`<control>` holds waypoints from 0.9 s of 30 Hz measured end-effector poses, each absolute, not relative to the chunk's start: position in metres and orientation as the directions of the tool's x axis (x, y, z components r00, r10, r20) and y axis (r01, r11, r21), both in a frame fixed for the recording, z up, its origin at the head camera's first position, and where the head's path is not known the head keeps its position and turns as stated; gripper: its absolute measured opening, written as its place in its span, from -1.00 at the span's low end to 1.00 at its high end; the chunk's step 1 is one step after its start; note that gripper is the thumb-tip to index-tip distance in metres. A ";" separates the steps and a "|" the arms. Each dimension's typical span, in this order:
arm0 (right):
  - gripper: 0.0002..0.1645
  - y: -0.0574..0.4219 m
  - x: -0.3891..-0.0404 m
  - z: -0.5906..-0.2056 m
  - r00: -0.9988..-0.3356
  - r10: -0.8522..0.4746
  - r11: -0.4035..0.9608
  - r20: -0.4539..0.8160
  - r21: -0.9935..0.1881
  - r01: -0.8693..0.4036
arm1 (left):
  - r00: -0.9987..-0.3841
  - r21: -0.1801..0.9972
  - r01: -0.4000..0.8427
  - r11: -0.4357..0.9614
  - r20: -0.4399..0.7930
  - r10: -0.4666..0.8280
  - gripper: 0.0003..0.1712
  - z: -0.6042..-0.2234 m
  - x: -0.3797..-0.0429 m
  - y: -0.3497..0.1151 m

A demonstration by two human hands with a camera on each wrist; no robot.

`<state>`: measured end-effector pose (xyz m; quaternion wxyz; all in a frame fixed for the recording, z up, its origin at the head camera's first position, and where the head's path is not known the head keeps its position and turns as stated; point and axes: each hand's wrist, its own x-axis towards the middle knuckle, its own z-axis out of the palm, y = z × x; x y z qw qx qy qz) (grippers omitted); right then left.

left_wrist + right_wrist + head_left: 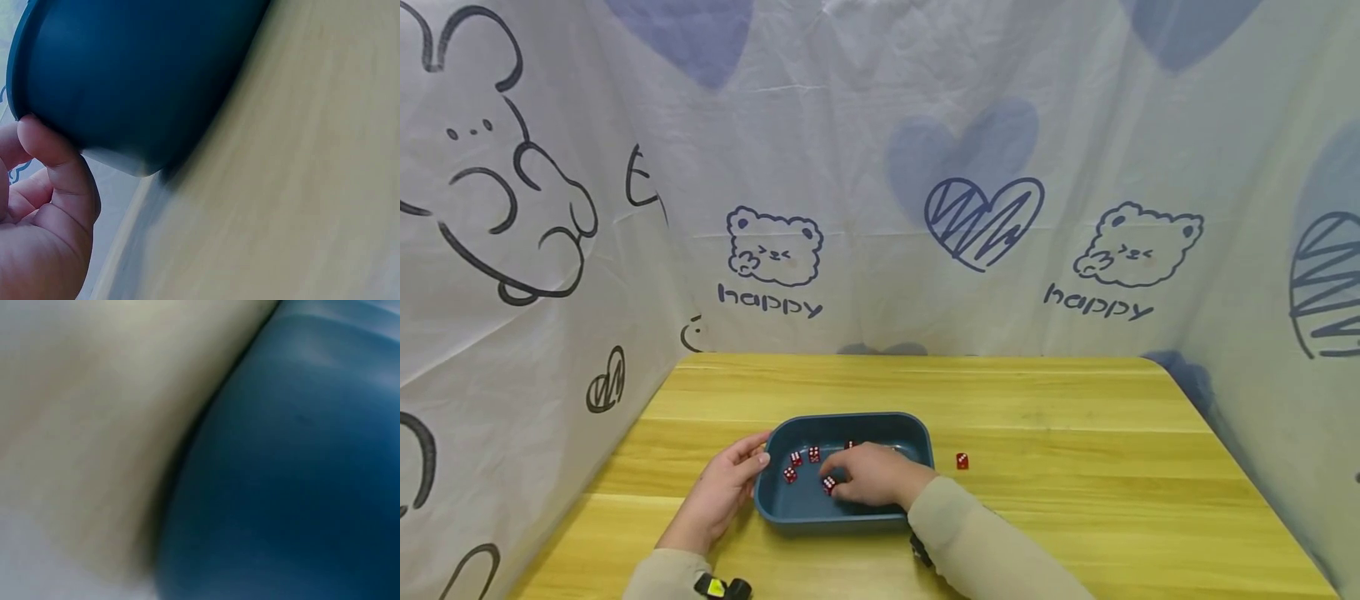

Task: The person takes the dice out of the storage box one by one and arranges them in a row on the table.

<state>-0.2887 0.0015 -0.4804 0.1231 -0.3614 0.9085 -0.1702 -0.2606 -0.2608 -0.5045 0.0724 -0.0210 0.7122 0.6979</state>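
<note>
A dark blue rectangular tray (842, 525) with rounded corners rests on the wooden table, holding several red dice with white pips. At its left end, my left hand (724, 483) holds the wall, thumb at the rim; the left wrist view shows that hand (50, 212) against the outer wall of the tray (137, 75). My right hand (876, 475) reaches inside and pinches a red die (829, 485) between thumb and index finger. More dice (796, 458) lie left of it. Only the outer wall of the tray (281, 475) shows in the right wrist view, without the hand.
One red die (962, 461) lies on the table (1075, 500) to the right of the tray. Behind and beside the table hang pale curtains (865, 250) with printed hearts and bears. The right hand hides part of the tray's interior.
</note>
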 end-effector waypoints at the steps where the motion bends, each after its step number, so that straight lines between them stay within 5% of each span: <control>1: -0.64 0.001 -0.289 -0.481 -0.709 -0.698 0.681 -0.104 -0.402 -0.612 | -0.989 0.991 -0.130 0.025 -0.132 0.072 -0.46 -0.505 -0.261 -0.261; 27: -0.78 0.002 -0.287 -0.480 -0.709 -0.695 0.684 -0.119 -0.412 -0.602 | -0.988 0.992 -0.129 0.007 -0.129 0.080 -0.45 -0.506 -0.261 -0.262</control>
